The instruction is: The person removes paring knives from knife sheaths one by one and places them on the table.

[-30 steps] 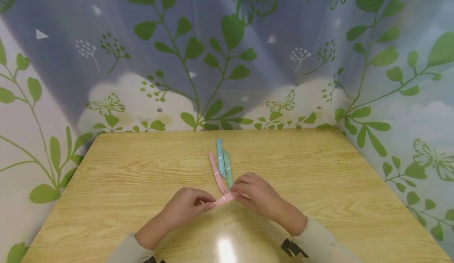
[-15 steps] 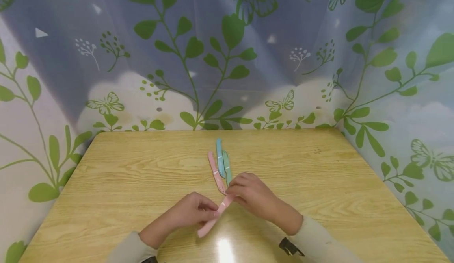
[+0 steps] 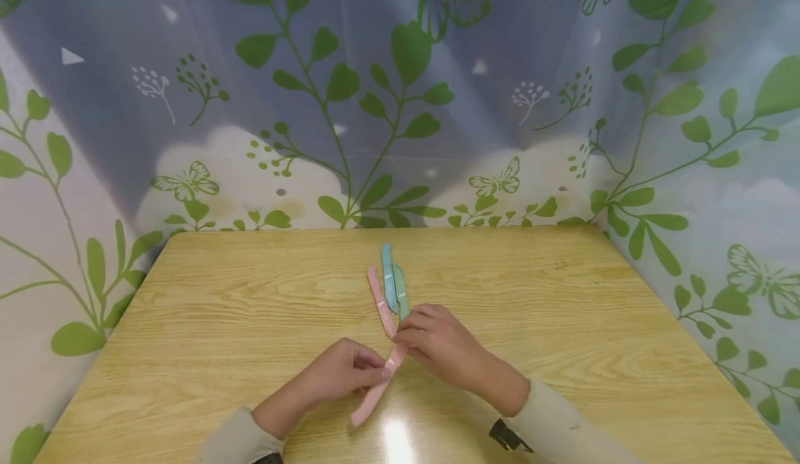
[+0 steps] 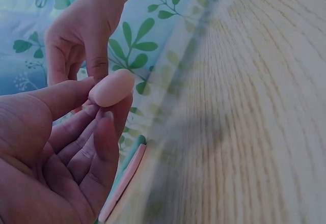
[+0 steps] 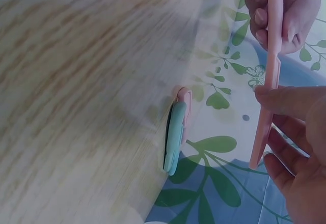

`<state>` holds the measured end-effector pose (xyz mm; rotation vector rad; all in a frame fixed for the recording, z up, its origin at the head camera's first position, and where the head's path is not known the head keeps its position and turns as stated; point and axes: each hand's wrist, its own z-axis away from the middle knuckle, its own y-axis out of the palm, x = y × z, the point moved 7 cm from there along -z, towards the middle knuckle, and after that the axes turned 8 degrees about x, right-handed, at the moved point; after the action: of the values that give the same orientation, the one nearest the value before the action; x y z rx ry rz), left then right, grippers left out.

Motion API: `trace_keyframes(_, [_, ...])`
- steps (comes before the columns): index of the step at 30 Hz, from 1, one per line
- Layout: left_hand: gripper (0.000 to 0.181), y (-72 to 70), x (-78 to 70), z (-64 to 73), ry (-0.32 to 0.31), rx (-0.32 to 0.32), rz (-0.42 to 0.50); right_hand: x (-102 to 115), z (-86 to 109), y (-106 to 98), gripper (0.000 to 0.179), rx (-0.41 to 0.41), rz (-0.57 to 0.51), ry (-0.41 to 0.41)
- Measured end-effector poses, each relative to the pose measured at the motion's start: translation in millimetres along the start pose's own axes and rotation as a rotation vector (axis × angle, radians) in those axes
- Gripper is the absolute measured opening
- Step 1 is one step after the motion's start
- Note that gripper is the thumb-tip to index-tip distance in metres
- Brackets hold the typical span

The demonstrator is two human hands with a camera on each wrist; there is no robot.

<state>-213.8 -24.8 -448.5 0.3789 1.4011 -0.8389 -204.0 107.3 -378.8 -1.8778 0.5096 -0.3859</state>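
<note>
A pink sheathed knife (image 3: 369,403) slants between both hands, its thicker handle end toward the near left. My left hand (image 3: 350,374) pinches the handle between thumb and fingers. In the left wrist view the rounded end of the knife (image 4: 113,88) pokes out past the fingertips. Farther up, my right hand (image 3: 437,342) pinches the narrower sheath half, as the right wrist view shows for the knife (image 5: 275,20). Just beyond the hands lie another pink knife (image 3: 378,297), a blue knife (image 3: 387,280) and a green knife (image 3: 401,294), the green one partly hidden by my right hand.
The wood-grain table (image 3: 562,325) runs back to a curtain (image 3: 462,117) printed with leaves and butterflies, which also encloses both sides. A bright light reflection shows on the tabletop near the front.
The held pink knife has turned from nearly level to a steep slant, with its handle end swinging down toward the near left. The right hand has shifted slightly left. The lying knives stay put.
</note>
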Motion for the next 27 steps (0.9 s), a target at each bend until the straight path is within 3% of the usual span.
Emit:
trace_keyframes(5, [0.020, 0.0, 1.9, -1.1, 0.004, -0.015, -0.007, -2.4, 0.8, -0.3, 0.030, -0.007, -0.033, 0.042])
trace_keyframes(9, [0.023, -1.9, 2.9, -0.2, 0.014, -0.041, 0.026, -12.4, 3.5, -5.0, 0.045, -0.056, -0.180, 0.210])
trace_keyframes(12, [0.025, -3.4, 3.0, 0.5, 0.013, -0.064, 0.079, -22.5, 7.5, -5.6, 0.052, -0.134, -0.387, 0.377])
trace_keyframes(15, [0.025, -4.2, 3.3, 0.0, 0.013, -0.087, 0.129, -30.1, 11.4, 0.7, 0.056, -0.212, -0.683, 0.517])
trace_keyframes(18, [0.026, -4.4, 4.0, -0.6, 0.019, -0.098, 0.167, -35.3, 14.1, 11.8, 0.057, -0.239, -0.944, 0.642])
trace_keyframes(22, [0.026, -3.9, 4.1, -1.6, 0.020, -0.093, 0.197, -42.2, 14.6, 26.9, 0.051, -0.242, -1.236, 0.737])
trace_keyframes(27, [0.026, -1.7, 3.5, -2.4, 0.021, -0.081, 0.189, -49.8, 13.2, 37.8, 0.038, -0.294, -1.470, 0.811])
